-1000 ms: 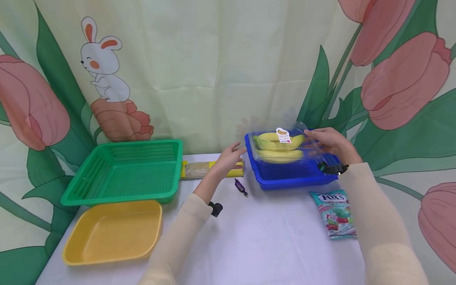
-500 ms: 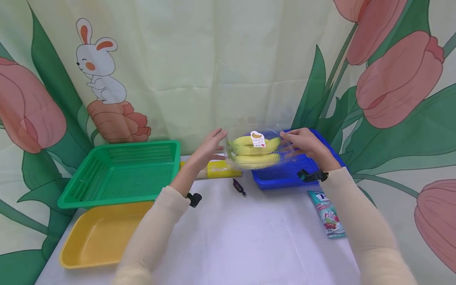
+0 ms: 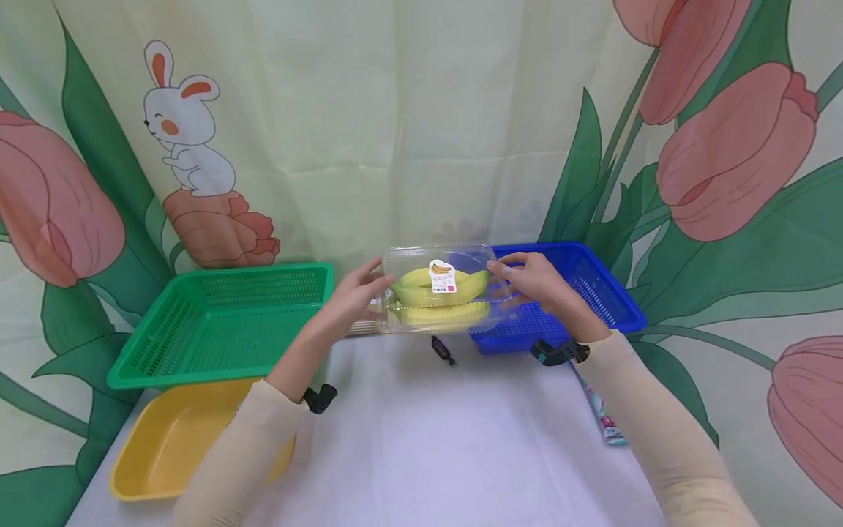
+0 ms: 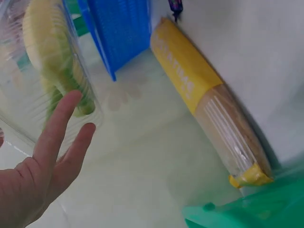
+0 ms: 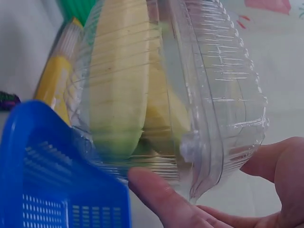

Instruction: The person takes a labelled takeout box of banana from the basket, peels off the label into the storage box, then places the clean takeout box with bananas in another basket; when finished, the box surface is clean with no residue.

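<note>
Curtain (image 3: 316, 124): pale fabric, lightly creased, printed with tulips and a rabbit. Worktop (image 3: 461, 439): smooth white cover. Green basket (image 3: 227, 333): rectangular perforated plastic, flared rim. Blue basket (image 3: 596, 300): similar perforated plastic, to the right. Yellow basin (image 3: 154, 446): smooth solid plastic, rounded corners, just in front of the green basket. Container (image 3: 407, 258): clear plastic clamshell, ribbed walls, thick seam; raised above the worktop between the hands, overlapping the blue basket's left end in head view. Packet (image 4: 199, 90): long, yellow film, clear window. Bag (image 3: 607, 421): teal glossy film, mostly behind the right sleeve (image 3: 658, 424). Right hand (image 3: 535, 279): pinches the container's right end. Left hand (image 3: 349, 301): fingers spread, nearly straight, at its left end; firmness of contact unclear. Bananas (image 3: 469, 288): curved, yellow-green, inside the container. Label (image 3: 443, 278): white, on the lid. Candy (image 3: 442, 351): dark purple twist wrap, lying on the worktop
</note>
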Demonstrator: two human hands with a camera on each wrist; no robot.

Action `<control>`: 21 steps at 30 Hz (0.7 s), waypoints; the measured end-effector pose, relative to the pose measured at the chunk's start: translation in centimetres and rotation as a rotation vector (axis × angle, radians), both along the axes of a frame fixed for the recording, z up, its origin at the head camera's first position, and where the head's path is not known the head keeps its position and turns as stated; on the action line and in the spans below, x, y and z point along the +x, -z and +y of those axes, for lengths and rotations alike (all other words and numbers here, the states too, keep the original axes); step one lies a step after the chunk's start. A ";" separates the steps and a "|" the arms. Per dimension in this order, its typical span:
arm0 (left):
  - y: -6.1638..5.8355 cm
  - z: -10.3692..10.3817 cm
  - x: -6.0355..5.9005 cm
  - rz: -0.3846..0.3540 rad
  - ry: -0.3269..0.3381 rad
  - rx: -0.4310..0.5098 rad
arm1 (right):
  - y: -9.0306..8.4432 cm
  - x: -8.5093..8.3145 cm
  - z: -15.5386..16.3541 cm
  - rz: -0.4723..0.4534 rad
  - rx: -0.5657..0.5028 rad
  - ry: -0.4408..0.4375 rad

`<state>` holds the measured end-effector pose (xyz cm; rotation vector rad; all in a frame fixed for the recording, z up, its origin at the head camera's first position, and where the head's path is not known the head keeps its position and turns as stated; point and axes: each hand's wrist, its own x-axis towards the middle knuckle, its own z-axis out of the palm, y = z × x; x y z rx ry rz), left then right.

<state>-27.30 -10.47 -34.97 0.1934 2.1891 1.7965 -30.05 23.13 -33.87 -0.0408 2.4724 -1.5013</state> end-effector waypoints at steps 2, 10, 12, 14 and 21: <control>0.0 -0.7 0.5 -0.001 -0.005 -0.015 | 0.1 0.5 -0.6 0.003 -0.031 0.001; 0.4 -2.5 2.4 -0.012 -0.028 -0.059 | 0.7 2.8 -2.1 -0.001 -0.084 -0.027; 0.6 -2.8 2.8 -0.020 -0.033 -0.060 | 0.9 3.3 -2.3 -0.011 -0.095 -0.030; 0.8 -3.1 3.4 -0.024 -0.031 -0.062 | 1.2 3.8 -2.4 -0.014 -0.099 -0.045; 1.7 -3.8 5.4 -0.015 -0.024 -0.115 | 2.5 5.9 -3.0 -0.004 -0.053 -0.071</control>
